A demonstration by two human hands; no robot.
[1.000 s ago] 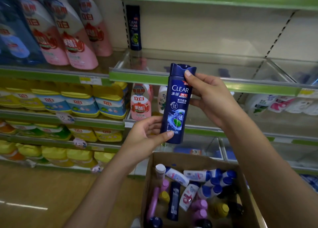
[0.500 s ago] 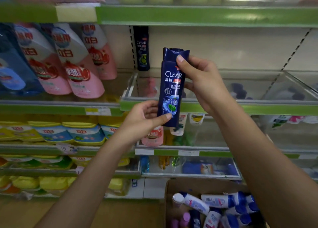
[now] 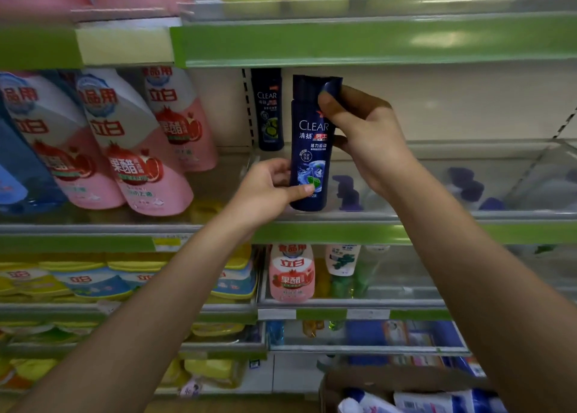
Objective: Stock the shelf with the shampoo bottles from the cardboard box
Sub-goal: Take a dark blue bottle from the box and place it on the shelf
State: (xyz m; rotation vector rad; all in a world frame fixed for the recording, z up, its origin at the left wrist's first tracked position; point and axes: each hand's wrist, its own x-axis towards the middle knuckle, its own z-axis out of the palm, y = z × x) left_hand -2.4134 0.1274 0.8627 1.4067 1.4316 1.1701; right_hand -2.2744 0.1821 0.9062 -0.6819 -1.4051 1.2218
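Mid-placement rn: one dark blue CLEAR shampoo bottle [image 3: 310, 150] up at shelf height, held upright w/ label facing out. Left hand [image 3: 268, 191] gripping the lower part, thumb across the front near the base, fingers curled round the back. Right hand [image 3: 367, 141] pinching the cap end, thumb on the front, other fingers wrapped behind. So both hands closed on the same bottle, nothing loose.

Bottle base hanging just above the front lip of the clear-fronted shelf [image 3: 406, 217], not set down yet afaict. Already one matching CLEAR bottle [image 3: 268, 113] standing at the back-left corner of that bay, just beside the held one in the view but deeper in. Rest of that bay mostly bare, some blurry purple shapes showing thru the plastic, can't tell what.

Cardboard box [image 3: 359, 378] down at bottom right, more bottles inside, so plenty left to stock imo.

Next move prob: clear the front lip, push in toward the back, set down upright next to the standing one w/ label forward, then let go. Needs care not to knock the neighbour over; tall narrow bottle, tips easy. Pink refill pouches [image 3: 137, 150] to the left, separate bay.
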